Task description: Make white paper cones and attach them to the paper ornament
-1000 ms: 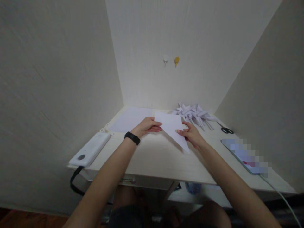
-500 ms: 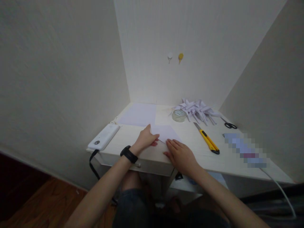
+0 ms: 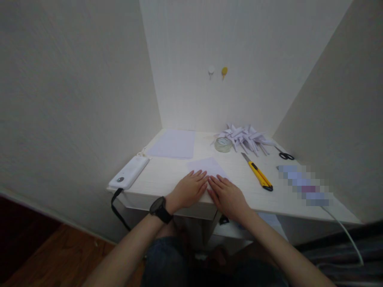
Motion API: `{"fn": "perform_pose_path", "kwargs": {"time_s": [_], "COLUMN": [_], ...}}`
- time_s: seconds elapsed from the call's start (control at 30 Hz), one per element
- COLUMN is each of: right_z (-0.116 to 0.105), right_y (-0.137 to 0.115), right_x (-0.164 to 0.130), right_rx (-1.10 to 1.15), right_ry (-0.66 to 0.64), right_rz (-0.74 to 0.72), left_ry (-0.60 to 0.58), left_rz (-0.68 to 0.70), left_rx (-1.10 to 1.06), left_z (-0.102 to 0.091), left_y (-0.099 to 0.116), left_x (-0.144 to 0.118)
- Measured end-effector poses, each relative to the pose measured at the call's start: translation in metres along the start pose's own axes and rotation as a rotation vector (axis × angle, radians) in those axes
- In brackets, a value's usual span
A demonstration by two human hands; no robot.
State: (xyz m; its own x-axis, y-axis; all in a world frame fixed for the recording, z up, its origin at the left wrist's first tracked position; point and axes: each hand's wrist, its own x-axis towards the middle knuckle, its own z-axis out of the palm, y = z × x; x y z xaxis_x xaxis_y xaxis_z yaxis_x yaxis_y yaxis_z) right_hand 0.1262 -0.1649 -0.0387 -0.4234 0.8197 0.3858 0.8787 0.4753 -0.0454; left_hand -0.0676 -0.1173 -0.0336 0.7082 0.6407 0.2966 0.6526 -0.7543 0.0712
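Both hands have come down flat since the sheet was held up between them a second ago. Now the left hand (image 3: 188,190) and right hand (image 3: 228,195) lie side by side, fingers spread, palms pressing the near part of the folded paper (image 3: 206,166) at the desk's (image 3: 167,175) front edge. It reaches away from the fingertips, equally close to both. Farther off lie a utility knife (image 3: 257,173) and tape roll (image 3: 223,144).

I'm looking into a home craft nook: a small white desk (image 3: 167,175) boxed in by pale walls, wood floor (image 3: 60,259) below, with scissors (image 3: 285,155), a yellow cutter (image 3: 259,175), tape (image 3: 223,144) and folded paper (image 3: 247,137) on it.
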Motion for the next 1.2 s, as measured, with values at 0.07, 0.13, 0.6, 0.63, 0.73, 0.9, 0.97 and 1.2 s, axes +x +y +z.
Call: {"fn": "perform_pose_path", "kwargs": {"time_s": [0.07, 0.13, 0.6, 0.63, 0.73, 0.9, 0.97, 1.2], "right_z": [0.000, -0.001, -0.016, -0.017, -0.018, -0.018, -0.020, -0.028], "right_y": [0.003, 0.007, 0.042, 0.045, 0.054, 0.065, 0.068, 0.077], "right_x": [-0.005, -0.011, -0.059, -0.062, -0.073, -0.092, -0.096, -0.046], "right_rx": [-0.008, -0.019, -0.036, -0.023, 0.004, 0.010, 0.026, 0.262], "right_ry": [0.010, 0.026, 0.083, 0.093, 0.111, 0.127, 0.125, 0.118], "right_rz": [-0.003, 0.006, 0.086, 0.094, 0.116, 0.140, 0.143, 0.284], "left_ry": [-0.003, -0.012, -0.047, -0.045, -0.031, 0.011, 0.023, 0.030], "left_rz": [0.034, 0.057, -0.054, -0.058, -0.077, -0.112, -0.116, -0.095], "left_rx": [0.014, 0.014, -0.020, -0.024, -0.044, -0.061, -0.071, -0.128], "left_z": [-0.003, -0.006, -0.024, -0.024, -0.026, -0.030, -0.031, -0.032], "left_y": [-0.002, -0.004, -0.017, -0.019, -0.022, -0.025, -0.027, -0.032], "left_x": [-0.003, -0.006, -0.028, -0.030, -0.034, -0.041, -0.043, -0.040]}}
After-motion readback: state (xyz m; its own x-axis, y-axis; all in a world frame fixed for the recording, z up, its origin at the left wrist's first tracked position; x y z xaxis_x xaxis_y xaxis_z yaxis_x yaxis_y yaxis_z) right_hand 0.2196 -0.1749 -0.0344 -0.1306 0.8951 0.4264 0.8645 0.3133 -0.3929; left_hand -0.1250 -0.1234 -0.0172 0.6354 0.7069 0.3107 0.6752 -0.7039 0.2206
